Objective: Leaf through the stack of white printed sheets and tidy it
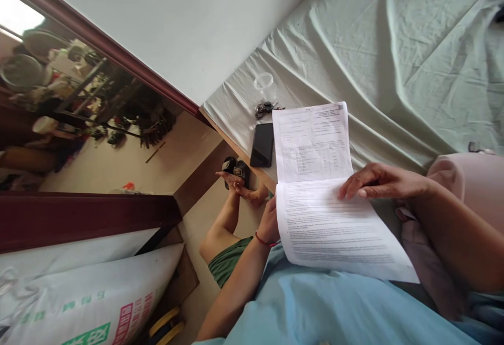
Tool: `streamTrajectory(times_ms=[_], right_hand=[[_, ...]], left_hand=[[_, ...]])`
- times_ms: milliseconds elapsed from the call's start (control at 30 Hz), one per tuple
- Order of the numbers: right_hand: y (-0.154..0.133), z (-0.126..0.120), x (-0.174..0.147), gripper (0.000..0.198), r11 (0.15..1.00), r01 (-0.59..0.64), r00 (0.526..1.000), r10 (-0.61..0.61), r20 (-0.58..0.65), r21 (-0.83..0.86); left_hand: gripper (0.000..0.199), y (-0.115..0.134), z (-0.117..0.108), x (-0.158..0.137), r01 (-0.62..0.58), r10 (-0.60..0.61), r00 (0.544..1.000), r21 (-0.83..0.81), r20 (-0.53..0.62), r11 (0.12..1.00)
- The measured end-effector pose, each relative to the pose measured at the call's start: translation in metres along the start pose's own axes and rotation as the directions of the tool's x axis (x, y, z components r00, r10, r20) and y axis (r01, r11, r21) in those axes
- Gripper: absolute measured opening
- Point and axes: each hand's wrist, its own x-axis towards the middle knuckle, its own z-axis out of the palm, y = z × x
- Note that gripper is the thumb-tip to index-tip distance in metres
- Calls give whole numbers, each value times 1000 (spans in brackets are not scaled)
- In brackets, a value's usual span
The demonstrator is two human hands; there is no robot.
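Note:
Printed paper sheets (334,229), folded across the middle, lie open in front of me; the upper part stands raised toward the bed. My left hand (270,223), with a red string at its wrist, grips the left edge of the sheets, its fingers mostly hidden behind them. Over the lower page, my right hand (380,181) stretches its fingers out, fingertips at the upper lines of text; it holds nothing. Beside the upper page a black smartphone (262,145) rests near the bed's edge. Behind it are a dark coiled cable (264,108) and a clear plastic cup (266,85).
Pale green cloth covers the bed (366,61). A pink cushion-like thing (468,182) lies at the right. Black slippers (236,169) are on the floor by my feet. A large white printed sack (98,292) stands lower left, and a doorway shows a cluttered rack (90,93).

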Motion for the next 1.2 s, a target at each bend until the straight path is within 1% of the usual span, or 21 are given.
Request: streamTrajectory(times_ms=[33,67,133,167,233,333,400,433,467,500,533,600,700,767,800,900,967,1033,1133,1200], right_hand=[[1,1,1,24,1000,-16,993,16,-119,4],[2,2,1,24,999,-33,966,35,-255,13],[6,3,3,25,997,-64,867,78,-492,45],[8,4,4,26,996,-72,817,90,-570,55],[10,4,6,27,996,-81,747,90,-659,45],[13,4,8,26,996,-85,665,45,-746,-16],[13,3,8,26,995,-95,622,33,-783,-34],[13,3,7,27,994,-100,612,27,-791,-43],[13,3,7,28,992,-108,616,20,-788,-59],[12,3,6,30,990,-120,635,16,-772,-78],[11,4,6,33,987,-132,666,17,-745,-96],[7,4,5,40,982,-152,745,38,-666,-114],[3,5,6,45,978,-152,859,61,-509,-140],[1,4,5,43,974,-137,914,55,-401,-180],[0,3,5,42,973,-130,934,55,-353,-192],[-2,1,3,40,980,-115,968,74,-240,-160],[-4,1,2,38,991,-96,982,78,-170,-99],[-7,2,1,37,996,-88,993,86,-84,-23],[-9,6,0,40,986,-146,988,141,60,84],[-9,8,1,41,978,-178,978,163,132,112]], left_hand=[[36,-2,-1,1,-7,7,1000,-21,20,1000],[39,-4,-1,1,-14,16,999,-40,36,999],[41,-7,-1,1,-31,33,999,-51,40,998],[40,-8,-1,0,-38,40,999,-39,34,999],[37,-8,0,0,-55,55,998,-5,35,998],[34,-8,1,-1,-105,101,993,57,67,993],[32,-9,0,-1,-140,131,987,95,93,986],[31,-9,-1,0,-151,141,985,109,99,982],[31,-10,-1,0,-157,145,984,118,100,981],[31,-10,-1,0,-157,146,984,120,98,980],[33,-9,-1,0,-155,145,985,113,92,981],[38,-8,1,0,-135,129,989,75,69,988],[47,-6,6,-1,-84,83,996,7,37,996],[50,-6,8,-3,-73,73,997,-2,32,997],[51,-7,8,-4,-77,76,997,3,32,997],[49,-10,4,-4,-89,88,996,25,25,996],[45,-12,-1,-2,-102,101,995,54,17,993],[41,-13,-7,1,-150,148,989,106,25,983],[39,-13,-12,4,-241,234,970,190,61,952],[34,-13,-13,4,-255,247,967,223,64,941]])
